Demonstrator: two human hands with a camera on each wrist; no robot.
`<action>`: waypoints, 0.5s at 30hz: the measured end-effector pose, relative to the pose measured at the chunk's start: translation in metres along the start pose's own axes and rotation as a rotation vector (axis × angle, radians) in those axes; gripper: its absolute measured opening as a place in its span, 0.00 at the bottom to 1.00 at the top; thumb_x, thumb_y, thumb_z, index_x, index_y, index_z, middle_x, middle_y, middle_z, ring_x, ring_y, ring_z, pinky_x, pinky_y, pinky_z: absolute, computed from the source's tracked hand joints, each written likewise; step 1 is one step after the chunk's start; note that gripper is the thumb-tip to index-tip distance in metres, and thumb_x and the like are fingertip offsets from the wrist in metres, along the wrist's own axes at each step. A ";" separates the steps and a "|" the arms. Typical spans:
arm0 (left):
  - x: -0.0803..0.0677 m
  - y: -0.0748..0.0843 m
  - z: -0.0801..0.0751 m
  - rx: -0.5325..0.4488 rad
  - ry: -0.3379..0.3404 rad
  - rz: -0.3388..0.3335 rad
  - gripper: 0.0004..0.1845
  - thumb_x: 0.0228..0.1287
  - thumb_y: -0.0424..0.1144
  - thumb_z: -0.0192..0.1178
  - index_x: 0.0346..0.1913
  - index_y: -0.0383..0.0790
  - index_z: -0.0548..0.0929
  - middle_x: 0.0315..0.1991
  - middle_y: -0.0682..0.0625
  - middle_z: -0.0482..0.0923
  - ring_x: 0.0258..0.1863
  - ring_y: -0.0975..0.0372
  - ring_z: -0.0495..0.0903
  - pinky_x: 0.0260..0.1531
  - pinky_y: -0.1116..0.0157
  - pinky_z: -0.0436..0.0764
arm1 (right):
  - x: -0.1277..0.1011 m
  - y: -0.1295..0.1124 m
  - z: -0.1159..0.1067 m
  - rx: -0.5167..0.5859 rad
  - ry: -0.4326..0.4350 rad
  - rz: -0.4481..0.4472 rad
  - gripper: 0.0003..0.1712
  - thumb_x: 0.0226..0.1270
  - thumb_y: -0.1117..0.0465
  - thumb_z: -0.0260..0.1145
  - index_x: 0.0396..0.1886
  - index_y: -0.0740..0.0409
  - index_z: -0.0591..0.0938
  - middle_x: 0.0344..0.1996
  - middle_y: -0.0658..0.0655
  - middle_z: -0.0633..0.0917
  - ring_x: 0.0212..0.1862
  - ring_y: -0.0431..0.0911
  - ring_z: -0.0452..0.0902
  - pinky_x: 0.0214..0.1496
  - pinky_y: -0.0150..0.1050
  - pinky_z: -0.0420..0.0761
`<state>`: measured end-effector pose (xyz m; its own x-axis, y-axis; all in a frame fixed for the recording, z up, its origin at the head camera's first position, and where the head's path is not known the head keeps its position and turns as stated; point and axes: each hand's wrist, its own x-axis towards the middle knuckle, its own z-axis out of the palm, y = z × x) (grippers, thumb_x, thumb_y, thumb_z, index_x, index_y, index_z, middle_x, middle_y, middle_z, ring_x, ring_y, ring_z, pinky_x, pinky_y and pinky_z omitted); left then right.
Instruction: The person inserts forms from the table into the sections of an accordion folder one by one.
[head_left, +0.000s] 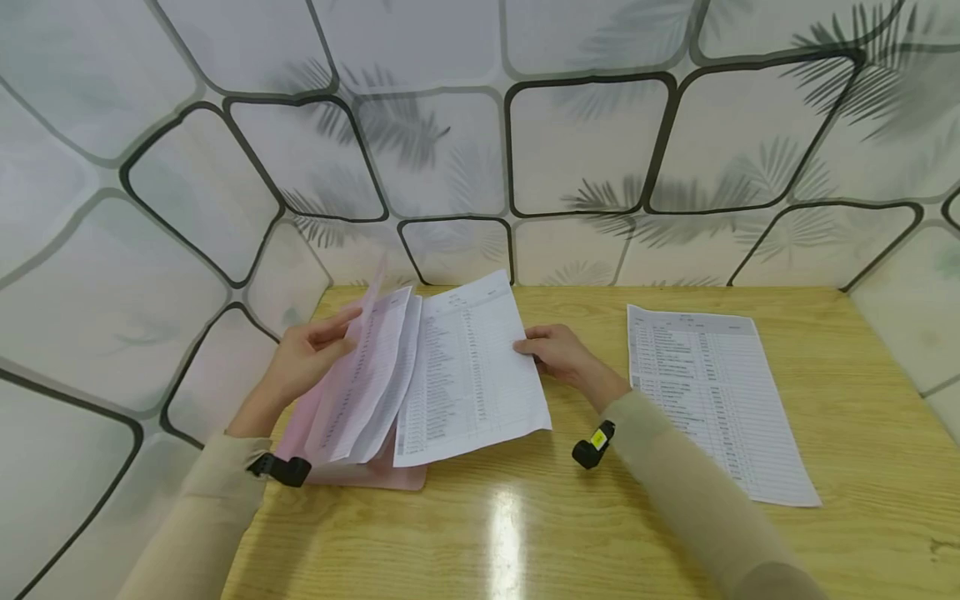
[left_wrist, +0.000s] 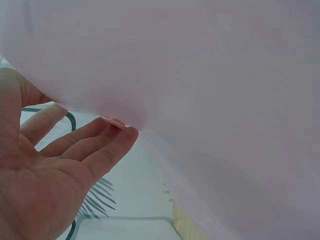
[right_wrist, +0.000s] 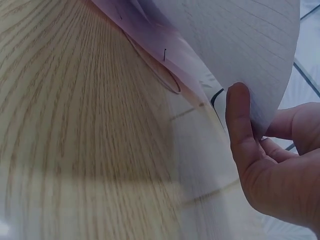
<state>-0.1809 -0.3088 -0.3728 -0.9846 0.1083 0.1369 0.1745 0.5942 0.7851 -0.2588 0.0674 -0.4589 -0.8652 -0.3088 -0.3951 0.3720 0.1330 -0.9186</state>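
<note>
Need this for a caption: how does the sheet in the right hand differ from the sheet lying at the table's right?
The held sheet is pinched at its edge by the right hand; the lying sheet is unheld. The held sheet is raised and curved; the lying sheet is nearly flat on the table. Both are white with printed rows.

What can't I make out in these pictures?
Head: print on the flat sheet, too small to read; its lower left, behind the right sleeve.
Left wrist: papers inside the folder, behind its pink cover.
Right wrist: the printed face of the lifted sheet; only its underside shows.
</note>
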 end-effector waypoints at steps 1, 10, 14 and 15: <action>0.000 0.000 0.000 0.004 -0.002 -0.002 0.25 0.72 0.32 0.62 0.71 0.36 0.79 0.66 0.33 0.79 0.65 0.42 0.80 0.47 0.84 0.75 | 0.000 0.000 0.001 -0.001 0.004 0.001 0.23 0.77 0.64 0.65 0.66 0.72 0.78 0.43 0.55 0.86 0.39 0.40 0.82 0.39 0.32 0.84; 0.002 0.000 0.001 0.005 0.006 -0.001 0.26 0.71 0.31 0.62 0.71 0.36 0.79 0.66 0.32 0.79 0.65 0.41 0.79 0.47 0.84 0.75 | 0.006 0.002 0.018 0.059 0.002 0.019 0.23 0.76 0.66 0.65 0.65 0.74 0.78 0.44 0.58 0.86 0.40 0.42 0.83 0.40 0.33 0.85; 0.003 0.000 0.001 0.009 0.006 -0.010 0.26 0.71 0.32 0.62 0.71 0.37 0.79 0.66 0.33 0.79 0.66 0.41 0.79 0.47 0.84 0.75 | 0.007 0.002 0.027 0.092 -0.014 0.017 0.23 0.76 0.68 0.64 0.65 0.76 0.77 0.43 0.59 0.86 0.40 0.43 0.84 0.41 0.33 0.87; 0.003 0.001 0.000 0.009 0.005 -0.012 0.26 0.71 0.32 0.62 0.71 0.37 0.79 0.66 0.33 0.79 0.66 0.41 0.79 0.47 0.84 0.75 | 0.008 0.002 0.029 0.096 -0.016 0.015 0.23 0.76 0.68 0.64 0.65 0.76 0.77 0.42 0.59 0.86 0.40 0.43 0.84 0.40 0.33 0.87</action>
<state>-0.1833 -0.3077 -0.3719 -0.9867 0.0968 0.1306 0.1625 0.6028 0.7812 -0.2549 0.0383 -0.4638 -0.8542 -0.3224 -0.4080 0.4159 0.0473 -0.9082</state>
